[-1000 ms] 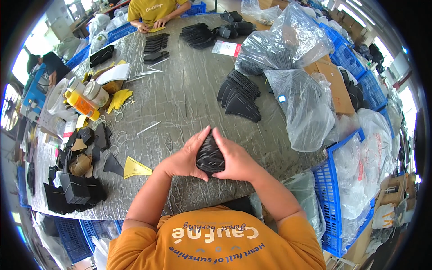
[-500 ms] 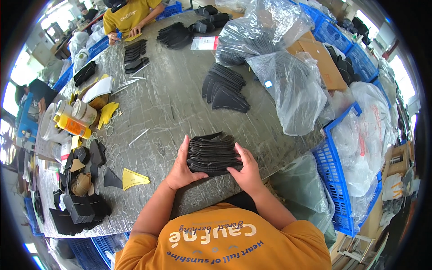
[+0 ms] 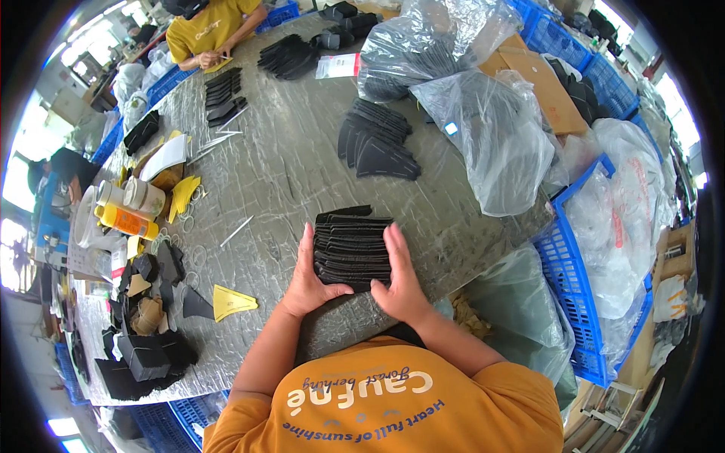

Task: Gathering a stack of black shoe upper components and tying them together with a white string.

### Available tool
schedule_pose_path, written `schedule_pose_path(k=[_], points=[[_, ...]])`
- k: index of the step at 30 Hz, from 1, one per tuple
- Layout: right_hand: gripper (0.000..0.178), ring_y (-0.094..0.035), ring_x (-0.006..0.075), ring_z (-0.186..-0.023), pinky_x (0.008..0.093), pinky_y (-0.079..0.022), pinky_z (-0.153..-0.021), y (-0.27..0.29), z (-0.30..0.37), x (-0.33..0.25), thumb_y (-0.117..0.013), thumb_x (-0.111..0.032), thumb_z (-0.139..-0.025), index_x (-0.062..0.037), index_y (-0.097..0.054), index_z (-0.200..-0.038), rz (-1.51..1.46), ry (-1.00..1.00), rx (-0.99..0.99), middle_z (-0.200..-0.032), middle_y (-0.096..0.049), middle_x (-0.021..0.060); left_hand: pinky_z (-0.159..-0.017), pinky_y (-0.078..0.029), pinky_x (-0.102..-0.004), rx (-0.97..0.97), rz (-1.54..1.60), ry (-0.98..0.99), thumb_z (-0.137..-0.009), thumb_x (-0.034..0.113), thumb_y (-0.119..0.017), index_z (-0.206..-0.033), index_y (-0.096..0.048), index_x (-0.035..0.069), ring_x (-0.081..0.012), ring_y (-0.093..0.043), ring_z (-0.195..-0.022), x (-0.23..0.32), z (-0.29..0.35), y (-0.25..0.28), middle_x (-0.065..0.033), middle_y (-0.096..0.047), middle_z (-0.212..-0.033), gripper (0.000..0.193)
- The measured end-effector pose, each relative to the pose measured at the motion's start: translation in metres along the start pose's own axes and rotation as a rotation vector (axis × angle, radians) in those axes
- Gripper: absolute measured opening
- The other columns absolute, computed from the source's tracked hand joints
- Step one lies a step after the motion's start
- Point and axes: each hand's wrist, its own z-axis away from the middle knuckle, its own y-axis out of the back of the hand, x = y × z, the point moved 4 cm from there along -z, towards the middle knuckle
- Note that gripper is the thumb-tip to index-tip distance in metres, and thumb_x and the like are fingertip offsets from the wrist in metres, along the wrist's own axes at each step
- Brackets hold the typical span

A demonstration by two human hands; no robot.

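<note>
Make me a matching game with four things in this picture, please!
Column one:
1. middle black stack
2. slim bottle
3. cardboard
4. yellow fan-shaped piece

Column two:
A. light brown
B. lying flat, beside a dark piece of similar shape
C. orange and yellow
D. between the left hand and the right hand

Right pairs: 1-D, 2-C, 3-A, 4-B.

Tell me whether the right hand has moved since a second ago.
Yes, rightward: the bare right hand now sits farther right of the thin white stick on the grey tabletop.
</note>
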Motion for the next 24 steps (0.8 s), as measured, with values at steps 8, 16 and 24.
schedule_pose_path(k=[8, 16, 24], points=[[0.086, -0.008, 0.0436, -0.145, 0.0483, -0.013, -0.116, -0.013, -0.012, 0.012, -0.065, -0.024, -0.088, 0.0021, -0.012, -0.150, 0.048, -0.037, -0.171, -0.154, -0.011, 0.0292, -0.111, -0.030, -0.0411, 0.072, -0.019, 0.029, -0.045, 0.031, -0.095, -0.151, -0.010, 0.001, -0.0365, -0.037, -0.133, -0.001, 0.004, 0.000, -0.0212, -0.036, -0.142, 0.139], [0.135, -0.006, 0.0470, -0.143, 0.0510, -0.014, -0.117, 0.016, -0.039, 0.011, -0.093, -0.025, -0.051, -0.0126, -0.005, -0.153, 0.481, -0.047, -0.329, -0.155, -0.003, 0.0285, -0.109, -0.034, -0.0400, -0.025, -0.138, -0.120, -0.047, 0.037, -0.094, -0.150, -0.011, -0.001, -0.0317, -0.043, -0.131, 0.011, 0.004, 0.005, -0.0207, -0.042, -0.141, 0.138], [0.113, -0.020, 0.0464, -0.139, 0.0487, -0.023, -0.113, -0.021, -0.014, 0.007, -0.079, -0.002, -0.063, -0.0083, -0.010, -0.152, 0.029, -0.073, -0.187, -0.149, -0.017, 0.0279, -0.106, -0.035, -0.0427, 0.132, -0.096, -0.115, -0.043, 0.042, -0.094, -0.150, -0.016, 0.000, -0.0363, -0.044, -0.124, 0.002, 0.000, 0.013, -0.0200, -0.041, -0.135, 0.138]])
